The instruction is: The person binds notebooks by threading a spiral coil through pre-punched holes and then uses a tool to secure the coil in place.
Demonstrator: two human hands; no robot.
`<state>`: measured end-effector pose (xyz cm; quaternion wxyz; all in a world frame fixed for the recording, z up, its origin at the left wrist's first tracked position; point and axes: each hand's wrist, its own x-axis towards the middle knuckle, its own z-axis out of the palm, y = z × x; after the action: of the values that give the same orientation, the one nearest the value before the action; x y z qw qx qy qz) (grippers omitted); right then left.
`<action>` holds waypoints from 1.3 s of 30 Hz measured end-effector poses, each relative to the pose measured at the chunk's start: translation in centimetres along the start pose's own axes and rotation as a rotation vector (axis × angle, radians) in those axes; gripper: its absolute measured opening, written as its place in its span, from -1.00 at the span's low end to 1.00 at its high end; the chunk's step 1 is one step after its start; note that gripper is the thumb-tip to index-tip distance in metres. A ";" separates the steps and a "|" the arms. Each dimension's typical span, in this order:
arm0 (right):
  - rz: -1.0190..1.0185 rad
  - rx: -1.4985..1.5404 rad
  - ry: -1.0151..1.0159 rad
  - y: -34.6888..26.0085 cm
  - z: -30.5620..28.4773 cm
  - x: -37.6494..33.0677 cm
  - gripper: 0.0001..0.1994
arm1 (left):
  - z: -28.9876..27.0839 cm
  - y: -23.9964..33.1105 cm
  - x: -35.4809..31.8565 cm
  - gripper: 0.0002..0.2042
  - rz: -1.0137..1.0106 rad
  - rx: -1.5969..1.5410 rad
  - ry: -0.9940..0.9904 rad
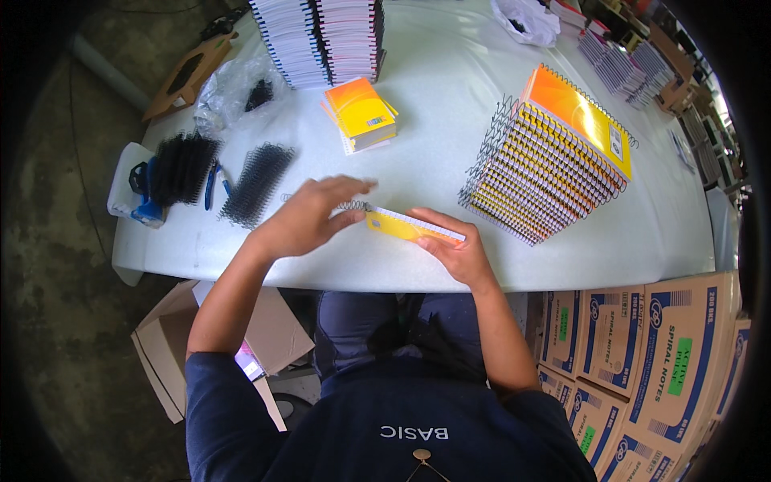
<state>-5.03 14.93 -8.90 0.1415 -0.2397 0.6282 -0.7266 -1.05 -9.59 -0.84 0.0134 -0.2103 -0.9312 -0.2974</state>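
Observation:
My right hand (459, 251) grips a small yellow-orange notebook (401, 228), tilted so that its white page edge faces up. At the left end of this edge a thin dark wire spiral (355, 206) sticks out in line with it. My left hand (309, 215) is over the spiral, fingers stretched out and thumb apart, the fingertips slightly blurred. Part of the spiral is hidden behind this hand, and a short bit shows on its far side. Beyond the hands lies a small pile of yellow-orange notebooks (363, 112) without visible spirals.
A tall stack of spiral-bound notebooks (546, 173) stands at right. Black spirals (257, 183) lie at left beside blue-handled tools (210, 186) and a plastic bag (229, 92). Tall paper stacks (321, 40) rise at the back. Cartons (671, 353) are piled below the table's right side.

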 end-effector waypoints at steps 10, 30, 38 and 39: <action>-0.116 -0.278 -0.099 0.6 -0.1 -1.0 -0.74 | 0.6 2.5 0.0 -0.71 0.078 0.554 -0.043; -0.497 -0.441 -0.033 1.2 5.0 -4.7 -0.58 | 10.3 -1.0 -8.5 0.05 0.191 0.667 0.506; -0.582 -0.532 -0.084 1.8 3.2 -4.0 -0.56 | 13.3 -0.5 -10.3 -0.02 0.269 0.553 0.574; -0.579 -0.571 -0.121 1.6 3.1 -5.0 -0.57 | 9.8 1.5 -8.0 -0.14 0.148 0.476 0.632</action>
<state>0.70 14.56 -11.08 -0.1042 -0.4786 0.7017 -0.5175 7.85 -6.03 -9.30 0.3689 -0.1659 -0.9064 -0.1216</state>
